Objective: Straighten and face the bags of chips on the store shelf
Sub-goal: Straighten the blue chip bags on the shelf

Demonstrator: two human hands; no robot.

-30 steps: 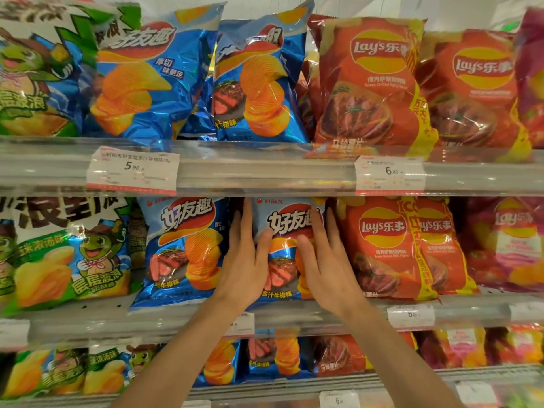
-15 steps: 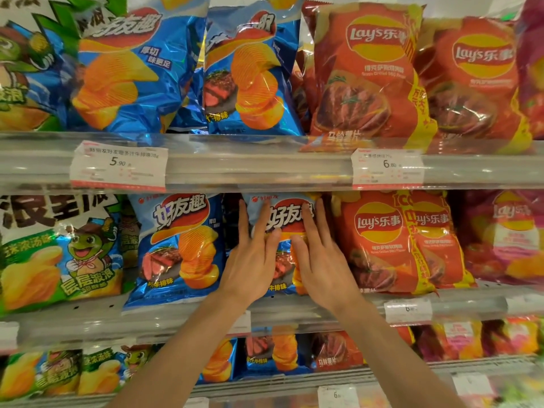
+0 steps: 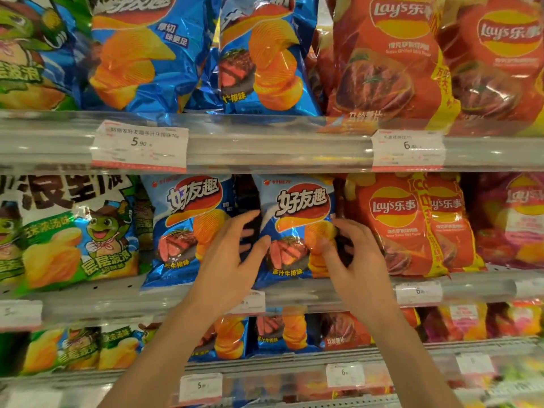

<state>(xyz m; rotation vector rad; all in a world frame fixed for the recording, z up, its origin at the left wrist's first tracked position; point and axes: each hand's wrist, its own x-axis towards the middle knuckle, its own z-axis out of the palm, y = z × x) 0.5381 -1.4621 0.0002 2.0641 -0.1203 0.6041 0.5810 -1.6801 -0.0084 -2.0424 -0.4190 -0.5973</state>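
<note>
Fingers of your left hand point(image 3: 232, 260) and right hand point(image 3: 357, 260) curl round the sides of the blue bag point(image 3: 297, 228) on the middle shelf point(image 3: 338, 293). It looks upright and faced; neighbouring bags likely remain.

My arms come up from the bottom of the view bare all the way — no sleeve, cuff or hem shows anywhere along either forearm. My left hand point(image 3: 228, 265) and my right hand point(image 3: 357, 257) wear no gloves, and I see no ring on the fingers that show, no watch, no band at either wrist. The nails I can make out look short and plain — the picture is too soft there to say more.
</note>
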